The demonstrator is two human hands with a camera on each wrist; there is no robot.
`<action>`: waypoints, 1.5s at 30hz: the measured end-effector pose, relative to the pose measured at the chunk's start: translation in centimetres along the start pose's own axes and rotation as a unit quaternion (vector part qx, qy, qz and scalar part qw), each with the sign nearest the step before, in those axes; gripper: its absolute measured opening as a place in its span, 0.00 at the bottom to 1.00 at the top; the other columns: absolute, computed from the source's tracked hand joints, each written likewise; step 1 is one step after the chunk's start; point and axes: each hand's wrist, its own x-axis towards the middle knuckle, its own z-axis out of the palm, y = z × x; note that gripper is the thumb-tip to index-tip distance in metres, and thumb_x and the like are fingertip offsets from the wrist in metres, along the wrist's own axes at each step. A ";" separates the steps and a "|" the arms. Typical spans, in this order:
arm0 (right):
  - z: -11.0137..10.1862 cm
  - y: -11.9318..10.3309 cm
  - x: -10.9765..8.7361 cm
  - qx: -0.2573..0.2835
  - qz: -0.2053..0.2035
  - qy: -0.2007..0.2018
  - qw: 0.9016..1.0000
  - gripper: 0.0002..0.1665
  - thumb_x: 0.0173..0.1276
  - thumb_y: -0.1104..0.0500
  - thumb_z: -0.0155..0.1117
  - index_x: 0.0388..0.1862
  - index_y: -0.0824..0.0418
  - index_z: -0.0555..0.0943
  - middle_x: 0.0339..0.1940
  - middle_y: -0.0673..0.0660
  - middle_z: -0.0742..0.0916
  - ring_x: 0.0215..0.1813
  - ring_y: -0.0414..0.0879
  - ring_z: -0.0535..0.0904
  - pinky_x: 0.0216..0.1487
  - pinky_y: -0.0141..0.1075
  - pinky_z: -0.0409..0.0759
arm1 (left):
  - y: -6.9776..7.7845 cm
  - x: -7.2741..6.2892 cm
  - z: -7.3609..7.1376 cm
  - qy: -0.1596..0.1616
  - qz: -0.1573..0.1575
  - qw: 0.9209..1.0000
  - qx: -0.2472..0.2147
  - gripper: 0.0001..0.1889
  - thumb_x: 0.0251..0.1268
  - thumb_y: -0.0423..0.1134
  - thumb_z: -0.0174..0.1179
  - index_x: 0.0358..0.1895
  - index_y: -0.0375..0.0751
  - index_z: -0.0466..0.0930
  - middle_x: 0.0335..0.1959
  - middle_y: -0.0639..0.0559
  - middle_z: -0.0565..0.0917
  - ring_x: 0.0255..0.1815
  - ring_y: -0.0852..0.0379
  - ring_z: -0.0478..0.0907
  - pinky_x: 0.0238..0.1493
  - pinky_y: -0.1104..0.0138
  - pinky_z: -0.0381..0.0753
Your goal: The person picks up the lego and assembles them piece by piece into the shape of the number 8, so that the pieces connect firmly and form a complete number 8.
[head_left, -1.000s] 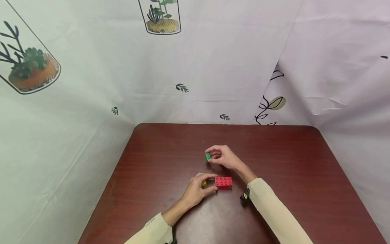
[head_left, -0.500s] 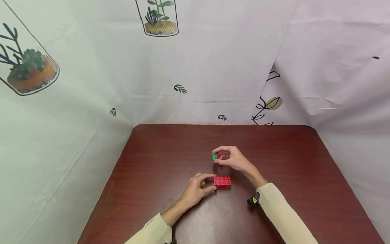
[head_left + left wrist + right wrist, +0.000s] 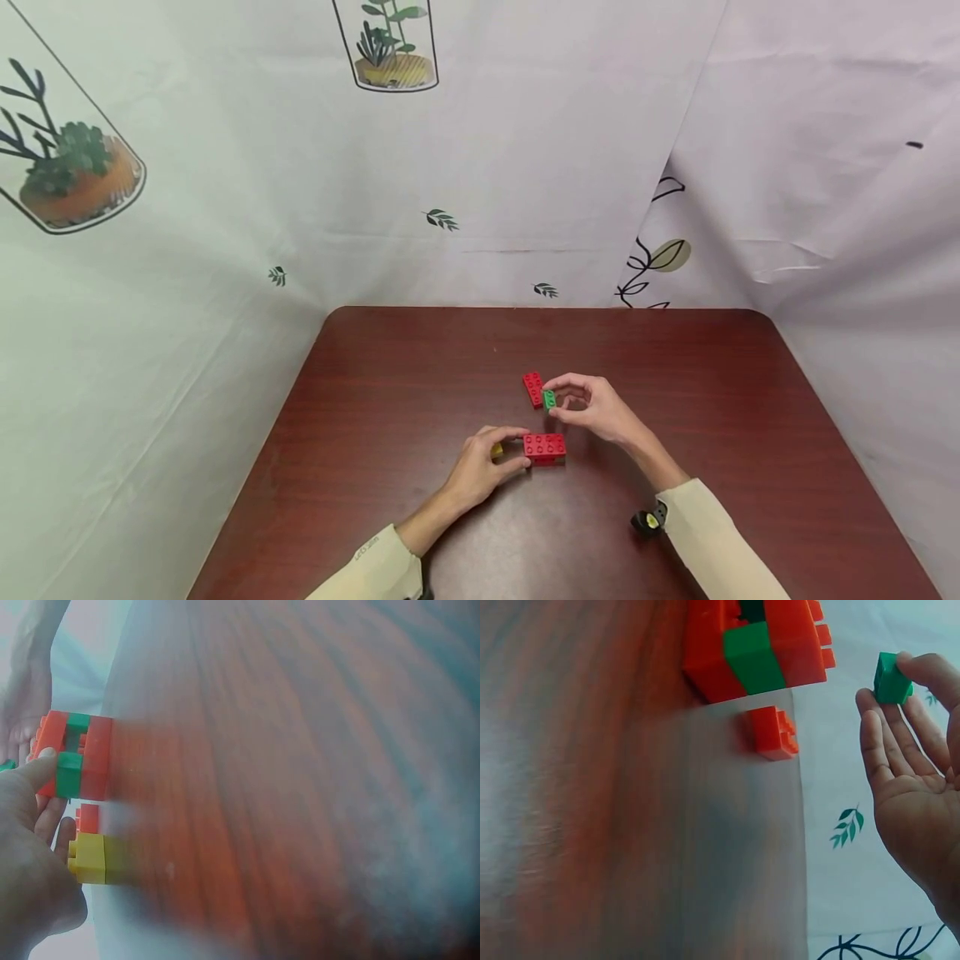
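Observation:
In the head view my left hand [image 3: 483, 462] pinches the left end of a building-brick stack [image 3: 544, 444] on the table. The left wrist view shows this stack [image 3: 96, 761] as two long red bricks with green bricks between them, leaving a gap in the middle. A yellow brick [image 3: 91, 859] sits near the left palm, partly covered by the hand in the head view. My right hand [image 3: 600, 408] pinches a small green building brick [image 3: 550, 400] between thumb and fingers, behind the stack. Apart from the table, this green brick [image 3: 891, 679] shows clearly in the right wrist view.
A loose red brick [image 3: 532, 389] lies on the brown table [image 3: 405, 358], just left of the right hand. Pale patterned cloth [image 3: 525, 167] hangs behind the table and along its sides.
My right hand has moved right and nearer to me with the green brick, uncovering the loose red brick. The left hand keeps its place on the stack.

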 end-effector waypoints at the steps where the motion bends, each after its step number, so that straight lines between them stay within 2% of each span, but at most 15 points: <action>1: 0.0 0.1 -0.3 0.004 -0.001 0.000 1.000 0.22 0.64 0.71 0.78 0.58 0.66 0.86 0.47 0.60 0.90 0.38 0.49 0.84 0.40 0.34 0.83 | 0.0 0.0 0.0 0.000 0.001 1.000 0.000 0.22 0.63 0.44 0.78 0.61 0.53 0.88 0.54 0.60 0.88 0.55 0.55 0.82 0.53 0.61 0.82; 11: 0.2 0.5 -3.2 0.011 0.000 0.003 1.000 0.24 0.65 0.66 0.80 0.60 0.68 0.85 0.49 0.59 0.90 0.39 0.48 0.86 0.43 0.32 0.83 | 0.1 0.0 0.0 0.010 0.019 1.000 0.007 0.21 0.64 0.44 0.78 0.60 0.52 0.88 0.53 0.57 0.89 0.53 0.53 0.83 0.51 0.60 0.83; 16: 0.5 0.7 -4.1 0.018 -0.008 0.005 1.000 0.25 0.65 0.67 0.80 0.60 0.70 0.84 0.48 0.59 0.90 0.39 0.49 0.86 0.44 0.32 0.83 | 0.1 0.0 0.0 0.004 0.012 1.000 0.009 0.22 0.64 0.44 0.78 0.61 0.53 0.88 0.54 0.58 0.89 0.55 0.55 0.82 0.53 0.59 0.83; 21: 0.9 0.7 -4.7 0.006 -0.019 -0.001 1.000 0.24 0.66 0.66 0.80 0.59 0.70 0.85 0.51 0.58 0.90 0.42 0.50 0.87 0.48 0.33 0.84 | 0.1 -0.1 0.0 0.005 0.014 1.000 0.004 0.22 0.64 0.44 0.77 0.61 0.52 0.88 0.54 0.57 0.89 0.55 0.54 0.82 0.53 0.58 0.83; 29: 1.3 0.9 -5.3 0.011 0.000 -0.007 1.000 0.23 0.66 0.66 0.79 0.59 0.68 0.86 0.52 0.61 0.90 0.45 0.46 0.88 0.50 0.34 0.85 | 0.0 -0.1 0.1 0.009 0.014 1.000 0.007 0.21 0.64 0.44 0.78 0.60 0.52 0.88 0.53 0.58 0.89 0.55 0.55 0.82 0.53 0.60 0.82; 36: 1.6 0.9 -5.5 0.026 -0.001 0.000 1.000 0.22 0.66 0.67 0.78 0.58 0.69 0.86 0.52 0.65 0.90 0.46 0.50 0.89 0.49 0.34 0.86 | 0.1 -0.2 0.0 0.007 0.007 1.000 0.003 0.21 0.65 0.44 0.77 0.60 0.52 0.88 0.53 0.58 0.89 0.55 0.55 0.82 0.53 0.60 0.82; 41: 1.8 0.9 -5.7 0.034 0.004 0.001 0.999 0.22 0.68 0.67 0.77 0.59 0.70 0.85 0.53 0.63 0.90 0.47 0.55 0.89 0.49 0.34 0.85 | 0.3 -0.3 0.0 0.007 0.000 1.000 -0.004 0.20 0.65 0.44 0.77 0.60 0.53 0.88 0.53 0.58 0.89 0.54 0.53 0.83 0.53 0.58 0.82; 45: 1.9 0.9 -5.8 0.029 0.011 0.004 1.000 0.22 0.69 0.65 0.77 0.60 0.69 0.85 0.53 0.61 0.91 0.47 0.54 0.90 0.49 0.34 0.85 | 0.4 -0.3 0.0 0.007 -0.001 1.000 -0.004 0.20 0.64 0.44 0.77 0.59 0.53 0.88 0.52 0.58 0.89 0.54 0.53 0.83 0.54 0.58 0.82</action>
